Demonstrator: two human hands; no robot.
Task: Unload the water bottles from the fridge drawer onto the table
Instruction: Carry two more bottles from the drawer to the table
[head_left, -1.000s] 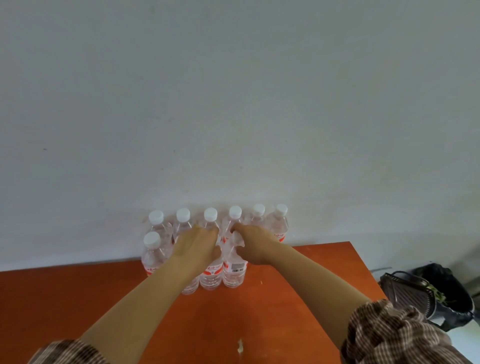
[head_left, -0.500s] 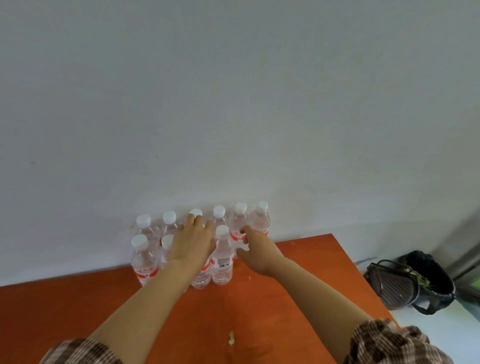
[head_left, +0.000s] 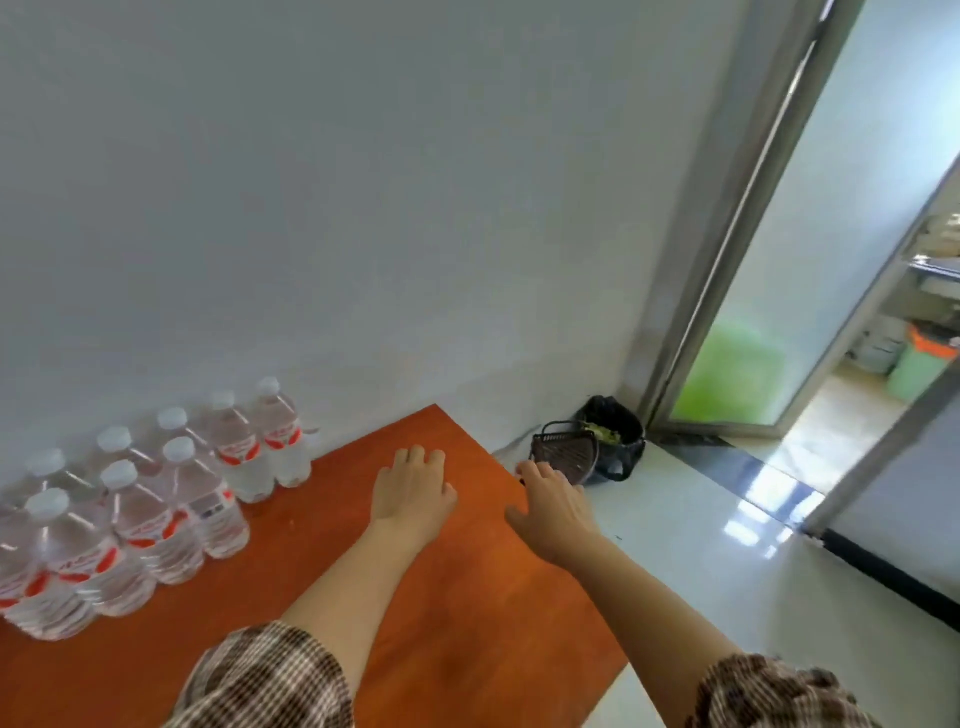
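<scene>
On the table (head_left: 467, 597), against the wall (head_left: 363, 208), the bottles (head_left: 156, 525) were seen standing upright in two rows at the left, white caps on. Half a second before, both hands had been laid on them; now the bottles were left untouched, and the hands had been drawn well to the right. The left hand (head_left: 413, 493) was held palm down over the tabletop, fingers loosely extended, nothing gripped. The right hand (head_left: 553, 506) was spread likewise at the table's right edge, empty. Whether either touched the wood could not be told. The view had been swung rightward. A black bin (head_left: 621, 431) was thus shown on the floor (head_left: 727, 571) in the corner, beside a glass door (head_left: 779, 260). A dark slotted basket (head_left: 566, 452) stood just in front of it, its lower edge partly covered by the right fingertips.
</scene>
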